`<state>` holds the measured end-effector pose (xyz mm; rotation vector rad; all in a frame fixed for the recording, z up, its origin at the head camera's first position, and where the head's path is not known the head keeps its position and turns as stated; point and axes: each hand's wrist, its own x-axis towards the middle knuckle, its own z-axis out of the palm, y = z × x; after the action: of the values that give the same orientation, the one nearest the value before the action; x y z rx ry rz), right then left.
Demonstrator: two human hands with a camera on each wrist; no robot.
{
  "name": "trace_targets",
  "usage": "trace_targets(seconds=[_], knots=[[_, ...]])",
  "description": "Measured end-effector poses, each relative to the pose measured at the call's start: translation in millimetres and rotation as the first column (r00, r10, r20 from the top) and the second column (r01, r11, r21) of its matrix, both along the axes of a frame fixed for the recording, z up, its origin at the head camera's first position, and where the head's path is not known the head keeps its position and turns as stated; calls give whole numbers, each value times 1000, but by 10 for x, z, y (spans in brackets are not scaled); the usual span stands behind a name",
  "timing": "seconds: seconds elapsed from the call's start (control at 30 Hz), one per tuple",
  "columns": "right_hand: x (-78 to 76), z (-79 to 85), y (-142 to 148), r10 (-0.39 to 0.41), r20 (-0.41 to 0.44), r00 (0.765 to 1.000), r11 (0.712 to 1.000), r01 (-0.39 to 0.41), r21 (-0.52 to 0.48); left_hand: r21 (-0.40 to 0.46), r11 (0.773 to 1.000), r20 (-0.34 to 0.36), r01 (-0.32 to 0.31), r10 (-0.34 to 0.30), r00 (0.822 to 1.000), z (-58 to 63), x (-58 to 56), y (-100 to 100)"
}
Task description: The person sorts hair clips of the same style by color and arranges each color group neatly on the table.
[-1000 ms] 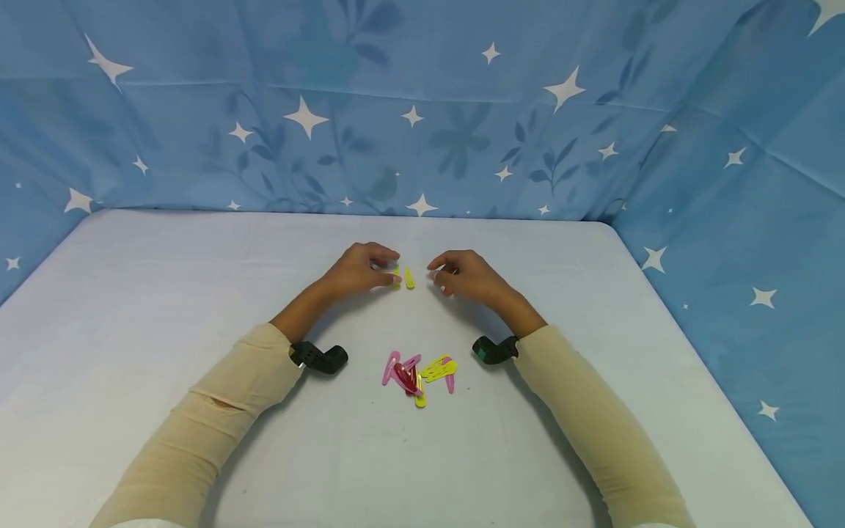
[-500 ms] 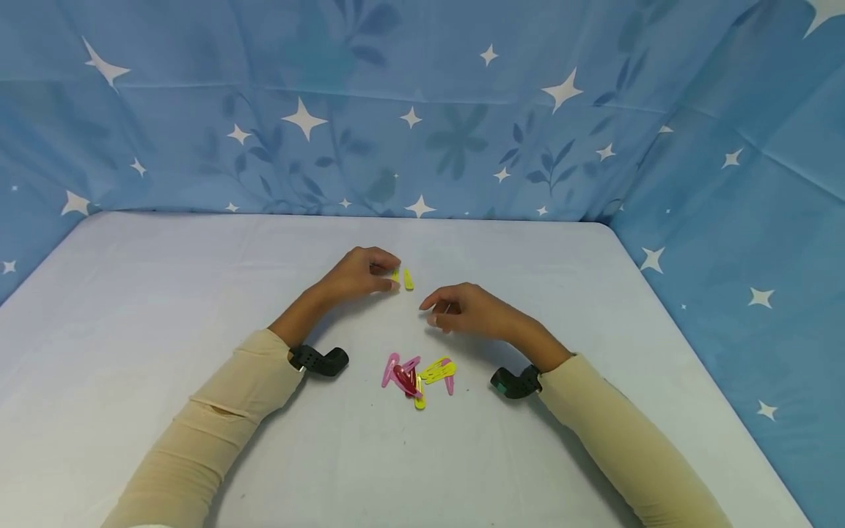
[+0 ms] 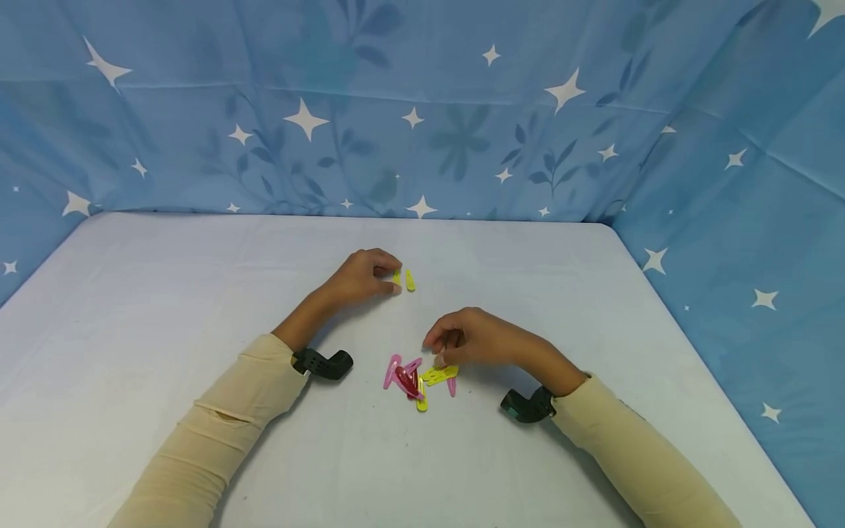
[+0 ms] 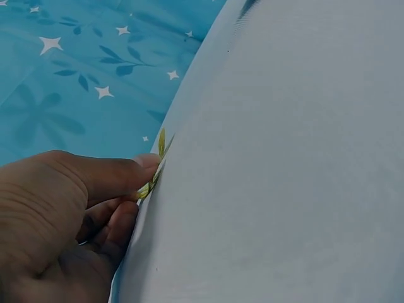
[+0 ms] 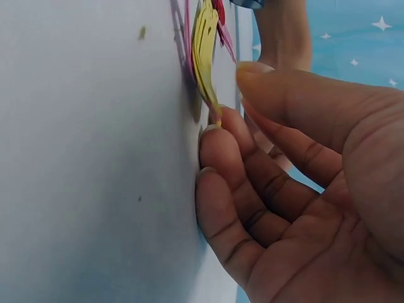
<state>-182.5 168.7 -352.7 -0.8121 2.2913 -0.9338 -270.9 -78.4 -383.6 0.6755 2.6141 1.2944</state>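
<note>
My left hand [image 3: 364,277] is at the far part of the table, its thumb and forefinger at the two ends of a yellow snap hair clip [image 3: 396,278]. In the left wrist view, that yellow clip [image 4: 150,187] shows between thumb and fingers, partly hidden. A second yellow clip [image 3: 410,281] lies just to its right. Over the nearer pile, my right hand [image 3: 485,339] has its fingertips at the end of yellow clips [image 5: 205,50], thumb held apart from them. Red clips [image 3: 406,381] and pink clips [image 3: 392,371] lie beside these, overlapping.
The white-covered table [image 3: 198,293] spreads around both hands. A blue star-patterned curtain [image 3: 370,161] stands behind and along the right side. Black wrist cameras [image 3: 323,364] sit on both wrists.
My right hand has come back from beside the far yellow clips to the pile, toward the person. The left hand has stayed nearly still at its clip.
</note>
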Motion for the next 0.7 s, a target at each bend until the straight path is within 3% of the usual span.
trace_targets(seconds=[0.37,0.7], knots=[[120,67,-36,59,-40,997,997,-57,57,-44,999,-2,-22,22,1000,10,46,26],[152,33,-52,88,-70,994,995,-84,62,-51,998,7,-30,31,1000,-2,54,21]])
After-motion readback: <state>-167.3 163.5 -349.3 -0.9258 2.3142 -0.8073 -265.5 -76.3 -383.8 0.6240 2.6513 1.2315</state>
